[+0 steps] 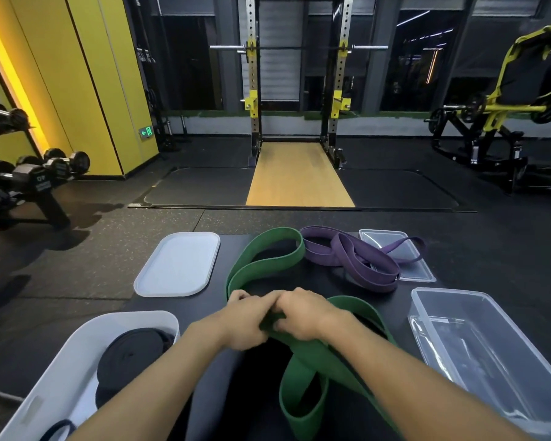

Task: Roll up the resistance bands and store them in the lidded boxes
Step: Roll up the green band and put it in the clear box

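Two hands, one band in work.

**Item 1.** Green band (264, 253): a wide loop at the middle of the desk (379, 300). One end lies open toward the far edge. The other end crosses over itself and trails toward the near edge.

**Item 2.** Left hand (245, 319) and right hand (303, 313): they meet at the band's middle, touching each other. The fingers of both are curled round a bunched fold of green. This looks like the start of the roll, but any coil is hidden under the hands.

**Handling note (judgement).**
- Lay the two plies edge on edge before turning.
- Take out the crossing in the near loop, or the roll will go crooked.
- Wind tight from the fold, one hand pinning the core while the other feeds flat band.
- Keep a pull on the slack so the rubber cannot spring open.
- Keep the coil small enough for a box.

**Item 3.** Purple band (357, 256): a loose tangle at far right, not yet rolled, lying partly on the clear lid (379, 238).

**Item 4.** Clear box (427, 296): near right, open. Nothing can be made out inside, so it is the likely home for green.

**Item 5.** White box (159, 316): near left, open. It holds a rolled black band (131, 354).

**Item 6.** White lid (178, 264): flat on the desk, beyond the white box.
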Tool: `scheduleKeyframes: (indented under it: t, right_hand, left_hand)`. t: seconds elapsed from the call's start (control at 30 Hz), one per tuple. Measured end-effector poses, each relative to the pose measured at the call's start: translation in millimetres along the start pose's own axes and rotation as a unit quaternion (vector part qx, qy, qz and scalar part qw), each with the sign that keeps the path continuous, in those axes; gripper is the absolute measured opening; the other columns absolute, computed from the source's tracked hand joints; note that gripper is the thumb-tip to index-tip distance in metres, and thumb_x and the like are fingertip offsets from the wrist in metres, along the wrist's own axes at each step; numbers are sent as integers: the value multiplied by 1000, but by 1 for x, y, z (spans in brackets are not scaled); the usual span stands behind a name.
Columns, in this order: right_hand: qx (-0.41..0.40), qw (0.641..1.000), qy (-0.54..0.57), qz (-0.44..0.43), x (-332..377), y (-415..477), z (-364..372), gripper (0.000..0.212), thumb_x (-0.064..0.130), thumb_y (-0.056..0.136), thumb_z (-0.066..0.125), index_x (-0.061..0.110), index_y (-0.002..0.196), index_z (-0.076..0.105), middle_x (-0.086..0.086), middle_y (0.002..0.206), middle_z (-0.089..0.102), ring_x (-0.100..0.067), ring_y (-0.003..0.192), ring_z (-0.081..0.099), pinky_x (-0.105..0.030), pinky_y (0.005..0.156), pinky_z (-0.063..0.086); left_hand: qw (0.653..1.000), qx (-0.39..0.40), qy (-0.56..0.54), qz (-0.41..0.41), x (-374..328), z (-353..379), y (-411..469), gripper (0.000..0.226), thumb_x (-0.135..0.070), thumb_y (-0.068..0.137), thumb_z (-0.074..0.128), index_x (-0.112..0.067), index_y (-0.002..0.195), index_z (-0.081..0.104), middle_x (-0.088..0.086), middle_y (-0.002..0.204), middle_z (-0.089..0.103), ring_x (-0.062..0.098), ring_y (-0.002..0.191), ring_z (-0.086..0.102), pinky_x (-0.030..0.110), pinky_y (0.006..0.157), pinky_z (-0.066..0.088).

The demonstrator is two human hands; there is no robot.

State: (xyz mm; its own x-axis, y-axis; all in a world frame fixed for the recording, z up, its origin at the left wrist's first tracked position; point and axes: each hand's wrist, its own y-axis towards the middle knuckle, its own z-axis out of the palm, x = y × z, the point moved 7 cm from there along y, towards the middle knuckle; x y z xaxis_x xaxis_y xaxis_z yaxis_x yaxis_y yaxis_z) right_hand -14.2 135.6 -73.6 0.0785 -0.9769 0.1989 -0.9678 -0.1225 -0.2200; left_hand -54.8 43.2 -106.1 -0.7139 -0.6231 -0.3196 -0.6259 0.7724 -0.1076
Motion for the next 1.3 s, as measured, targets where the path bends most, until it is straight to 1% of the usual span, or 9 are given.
scheduleKeyframes:
  t: [0.1,0.23,0.33,0.47,0.63,0.87,1.0,1.2,1.3]
  right_hand:
    - [31,996,79,-2,-12,-11,0,41,57,101,51,25,82,68,-5,87,68,-28,95,62,-34,79,41]
    - [13,998,52,32,-35,-21,-16,61,60,106,23,28,102,75,2,110,73,-21,122,57,-45,120,16]
    - [35,999,21,19,-51,-27,-28,30,38,99,47,33,112,73,11,120,72,-16,122,58,-45,119,18]
    - [85,996,-30,1,-54,-32,-23,40,42,87,72,36,126,63,11,115,62,-16,114,58,-39,107,31]
    - [-132,990,5,57,-54,-21,-38,22,42,99,60,30,116,68,3,119,63,-24,118,59,-43,101,41]
    - [-261,897,357,15,-59,-27,-63,8,22,102,62,24,96,66,0,107,57,-11,98,55,-26,84,36]
    - [-206,853,479,-22,-56,-28,-62,14,19,104,60,20,94,70,7,95,68,-6,88,59,-25,86,43]
    - [-270,801,533,-33,-67,-36,-79,14,18,104,61,14,93,68,3,85,66,-9,81,58,-30,82,47]
    - [-182,853,489,-25,-70,-38,-83,15,28,92,77,21,97,65,2,87,70,-12,80,63,-34,79,51]
  left_hand:
    - [999,-11,-36,12,5,9,4,14,-23,93,62,-34,98,56,-16,92,63,7,89,57,31,95,36]
    - [992,9,-130,3,26,4,-4,11,-19,94,68,-30,93,66,-17,88,66,4,84,62,31,85,52]
    - [989,-2,-145,-33,49,0,-15,17,-20,95,66,-35,90,63,-19,82,65,6,77,63,33,78,57]
    - [995,12,-77,-54,55,0,-18,25,-22,96,64,-45,102,62,-20,100,66,10,96,65,30,90,52]
    - [997,38,40,-47,42,-6,-8,28,-19,94,63,-25,122,63,-4,122,63,19,115,60,35,99,45]
    - [997,5,65,-37,47,-12,-9,26,-12,93,55,-23,117,50,1,112,48,28,108,58,47,93,46]
    - [996,29,64,-59,52,-10,-12,34,-9,92,56,-22,122,53,6,121,57,29,113,58,39,93,46]
    - [997,6,46,-63,61,-2,-25,94,-15,92,54,-66,150,1,8,128,63,35,111,62,47,95,51]
    - [995,12,80,-66,57,2,-24,92,-15,94,50,-58,154,-4,14,112,57,39,103,60,49,94,49]
